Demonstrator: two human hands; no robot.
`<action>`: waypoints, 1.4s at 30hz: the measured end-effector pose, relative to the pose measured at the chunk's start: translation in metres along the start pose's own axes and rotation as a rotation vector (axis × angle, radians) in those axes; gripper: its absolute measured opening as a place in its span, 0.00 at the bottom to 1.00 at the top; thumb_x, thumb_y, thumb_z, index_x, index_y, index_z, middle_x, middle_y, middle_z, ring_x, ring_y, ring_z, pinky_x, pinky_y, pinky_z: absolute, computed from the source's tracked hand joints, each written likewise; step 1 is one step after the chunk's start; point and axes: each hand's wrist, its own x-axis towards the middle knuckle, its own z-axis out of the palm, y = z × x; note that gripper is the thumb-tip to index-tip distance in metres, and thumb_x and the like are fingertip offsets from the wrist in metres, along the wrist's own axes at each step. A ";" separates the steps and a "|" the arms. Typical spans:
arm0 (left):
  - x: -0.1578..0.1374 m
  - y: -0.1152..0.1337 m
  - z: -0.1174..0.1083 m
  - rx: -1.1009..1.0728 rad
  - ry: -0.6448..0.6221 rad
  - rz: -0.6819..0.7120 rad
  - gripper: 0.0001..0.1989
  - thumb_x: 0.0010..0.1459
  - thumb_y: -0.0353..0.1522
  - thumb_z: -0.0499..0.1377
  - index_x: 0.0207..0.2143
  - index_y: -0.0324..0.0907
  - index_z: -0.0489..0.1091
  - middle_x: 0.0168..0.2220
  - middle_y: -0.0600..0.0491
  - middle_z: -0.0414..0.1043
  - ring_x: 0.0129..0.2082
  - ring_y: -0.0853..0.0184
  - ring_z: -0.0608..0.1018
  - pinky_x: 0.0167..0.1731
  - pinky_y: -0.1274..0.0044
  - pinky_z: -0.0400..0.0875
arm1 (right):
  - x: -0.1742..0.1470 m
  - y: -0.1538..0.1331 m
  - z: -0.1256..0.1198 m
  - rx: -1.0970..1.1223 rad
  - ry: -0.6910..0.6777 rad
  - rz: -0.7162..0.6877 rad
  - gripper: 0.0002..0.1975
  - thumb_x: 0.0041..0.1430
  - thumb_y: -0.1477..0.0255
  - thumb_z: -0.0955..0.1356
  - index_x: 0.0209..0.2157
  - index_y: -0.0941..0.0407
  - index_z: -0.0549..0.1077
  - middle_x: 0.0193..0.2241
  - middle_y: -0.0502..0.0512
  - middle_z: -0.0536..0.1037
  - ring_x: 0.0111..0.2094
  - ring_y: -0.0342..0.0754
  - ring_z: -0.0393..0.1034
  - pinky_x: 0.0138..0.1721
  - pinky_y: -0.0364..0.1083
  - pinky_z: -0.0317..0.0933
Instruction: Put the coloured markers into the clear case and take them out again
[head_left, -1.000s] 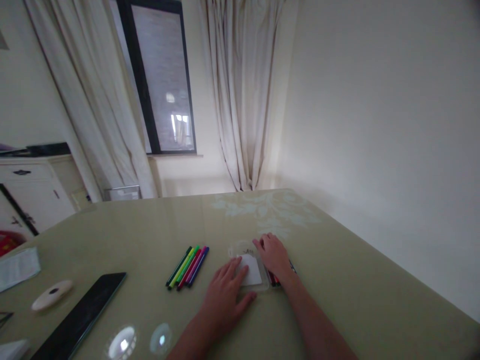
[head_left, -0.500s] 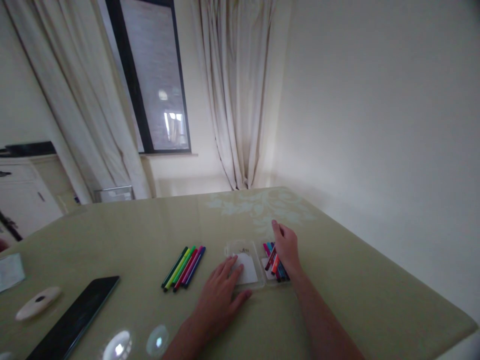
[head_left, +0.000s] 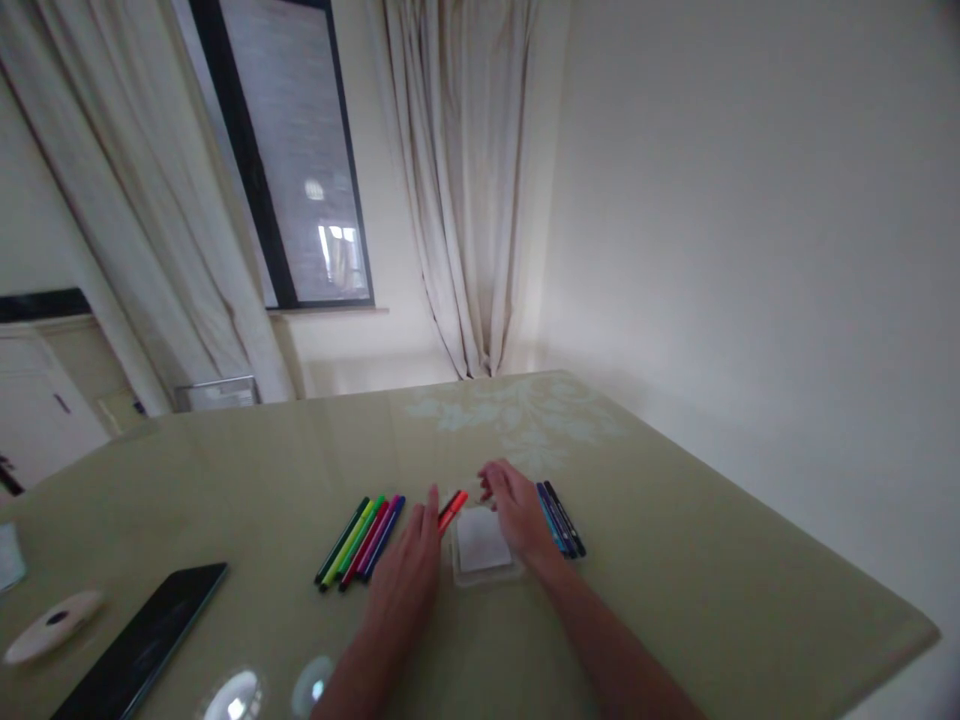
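Observation:
My left hand [head_left: 409, 570] is closed on an orange-red felt-tip marker [head_left: 455, 509], with a darker one alongside; both stick out on the right of its fingers, and my thumb is hidden. To its left, several capped markers [head_left: 361, 540] in green, yellow-green, red, pink and blue lie side by side. My right hand [head_left: 516, 508] hovers over the clear plastic case [head_left: 487, 577], its fingers loosely curled and apart, with nothing visible in them. A white card [head_left: 482, 538] lies in the case. Several blue and dark markers [head_left: 561, 520] lie just right of my right hand, partly covered.
A black tablet-like device [head_left: 142, 640] and an oval whitish object [head_left: 54, 627] lie on the table [head_left: 675, 580] at the left. Two round shiny things [head_left: 234, 695] sit near the front edge. A wall [head_left: 735, 250] borders the table's right side.
My right hand has moved left from the markers to above the case. My left hand has shifted left off the case and now holds the orange-red and darker markers. The view has turned slightly right.

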 end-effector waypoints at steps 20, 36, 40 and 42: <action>0.008 -0.014 -0.019 -0.033 -0.024 -0.164 0.18 0.70 0.34 0.50 0.55 0.38 0.74 0.56 0.39 0.72 0.56 0.53 0.74 0.56 0.62 0.70 | 0.022 0.043 -0.048 -0.983 -0.072 -0.012 0.17 0.71 0.66 0.62 0.35 0.57 0.80 0.39 0.60 0.79 0.43 0.52 0.70 0.43 0.46 0.58; -0.003 0.022 -0.021 -0.335 -0.269 0.161 0.25 0.67 0.45 0.56 0.63 0.49 0.68 0.67 0.48 0.65 0.67 0.53 0.65 0.64 0.56 0.62 | 0.030 0.054 -0.048 -0.711 0.040 -0.039 0.16 0.65 0.59 0.65 0.27 0.54 0.67 0.28 0.53 0.73 0.31 0.48 0.66 0.35 0.45 0.56; -0.003 0.021 -0.020 -0.356 -0.258 0.177 0.24 0.67 0.43 0.56 0.63 0.51 0.67 0.67 0.50 0.64 0.68 0.55 0.64 0.64 0.56 0.61 | 0.031 0.045 -0.055 -0.481 0.029 -0.084 0.23 0.64 0.52 0.63 0.22 0.53 0.62 0.22 0.47 0.66 0.26 0.45 0.61 0.31 0.43 0.54; -0.004 0.021 -0.020 -0.367 -0.255 0.188 0.24 0.67 0.43 0.56 0.63 0.51 0.67 0.67 0.50 0.64 0.68 0.55 0.64 0.64 0.57 0.61 | 0.031 0.038 -0.061 -0.441 -0.034 -0.086 0.26 0.63 0.50 0.62 0.19 0.53 0.59 0.18 0.45 0.61 0.24 0.43 0.57 0.28 0.43 0.51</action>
